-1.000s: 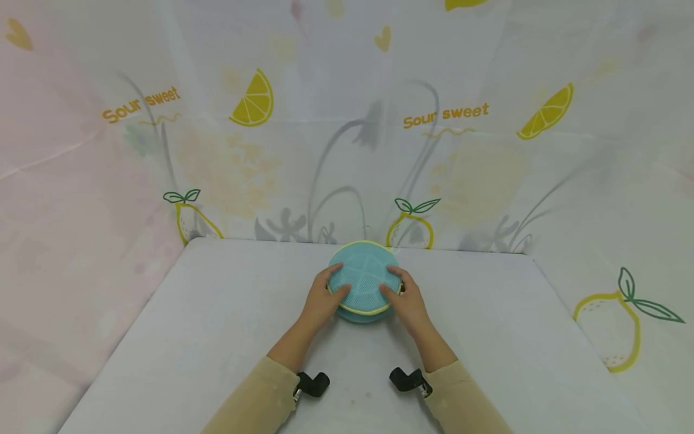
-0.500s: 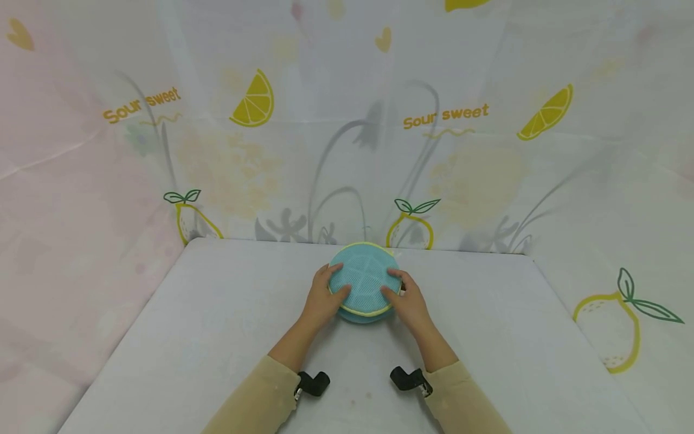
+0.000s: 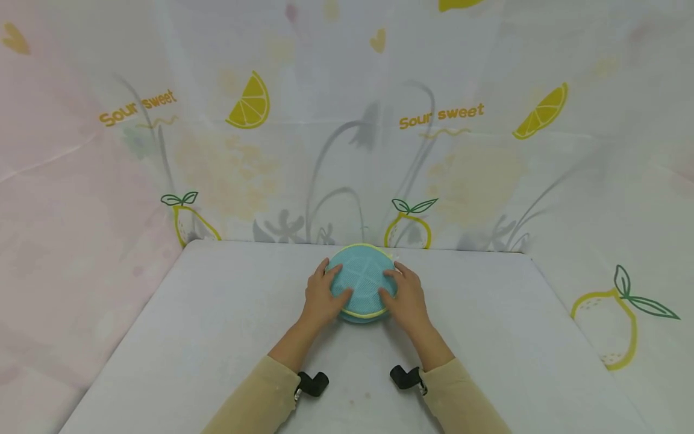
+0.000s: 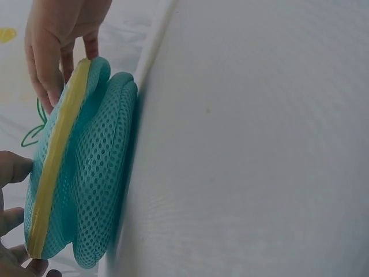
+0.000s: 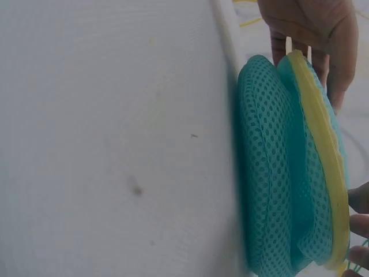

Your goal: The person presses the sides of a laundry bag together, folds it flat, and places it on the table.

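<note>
A round teal mesh laundry bag (image 3: 362, 282) with yellow trim lies near the far edge of the white table. Side-on in the left wrist view, the laundry bag (image 4: 98, 167) shows two puffy layers, with a yellow band (image 4: 57, 156) around the upper one. My left hand (image 3: 322, 296) is at its left side, thumb and forefinger spread over the top face. On the opposite side, my right hand (image 3: 405, 295) lies likewise, fingers loosely extended over the rim. Neither hand is curled around the bag. Two thin white strips (image 5: 289, 45) stick up by the rim in the right wrist view.
The white tabletop (image 3: 238, 313) ends at a fabric backdrop (image 3: 303, 157) printed with lemons and lettering. Black wrist mounts (image 3: 313, 384) sit at both beige sleeves (image 3: 260, 392).
Both hands have loosened, fingers spreading and the outer ones coming away from the bag's sides. The bag stays nearly in place. The head view has shifted slightly.
</note>
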The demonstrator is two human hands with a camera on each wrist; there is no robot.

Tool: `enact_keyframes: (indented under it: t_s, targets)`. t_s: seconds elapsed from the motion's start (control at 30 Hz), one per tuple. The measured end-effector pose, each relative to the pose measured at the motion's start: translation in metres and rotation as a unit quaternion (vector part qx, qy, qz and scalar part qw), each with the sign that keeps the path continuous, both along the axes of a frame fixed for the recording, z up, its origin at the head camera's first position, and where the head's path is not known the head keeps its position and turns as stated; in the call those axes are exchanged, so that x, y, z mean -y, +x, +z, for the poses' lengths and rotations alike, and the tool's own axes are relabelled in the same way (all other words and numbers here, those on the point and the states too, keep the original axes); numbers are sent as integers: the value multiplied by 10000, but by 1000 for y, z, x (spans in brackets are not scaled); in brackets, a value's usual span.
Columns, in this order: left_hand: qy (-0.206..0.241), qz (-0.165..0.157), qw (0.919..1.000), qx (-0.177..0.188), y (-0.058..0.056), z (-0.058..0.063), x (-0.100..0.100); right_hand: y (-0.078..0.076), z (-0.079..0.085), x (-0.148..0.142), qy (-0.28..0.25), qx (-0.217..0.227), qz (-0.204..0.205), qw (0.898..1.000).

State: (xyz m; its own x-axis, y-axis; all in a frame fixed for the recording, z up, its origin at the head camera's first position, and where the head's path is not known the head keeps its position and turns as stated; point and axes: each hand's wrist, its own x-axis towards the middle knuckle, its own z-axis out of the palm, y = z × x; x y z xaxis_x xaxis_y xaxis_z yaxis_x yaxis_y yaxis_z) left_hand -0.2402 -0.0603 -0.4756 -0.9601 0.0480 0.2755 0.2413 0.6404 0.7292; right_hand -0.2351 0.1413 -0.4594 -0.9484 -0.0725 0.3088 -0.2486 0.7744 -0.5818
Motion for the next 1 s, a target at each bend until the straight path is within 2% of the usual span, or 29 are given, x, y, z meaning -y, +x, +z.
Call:
enact_keyframes:
  t_s: [0.13,0.3,0.6,0.87,1.0]
  targets:
    - [-369,-7,9993,14,-1,0,1,1,2,2,310,-348,284,9985]
    - [-688,-127,9975,53,-1,2,2,0,1,2,658,-465,675,9945]
    - [-1258,-443,9911,-33,-2,6,6,-1,2,-2,985,-336,963,9899]
    - [-1740,-681,9822,185,-4,6,10,-2,-1,-3,1248,5,1065,9865]
    - [-1825,-777,9799,217,-4,5,12,-2,-2,-4,1394,129,1126,9837]
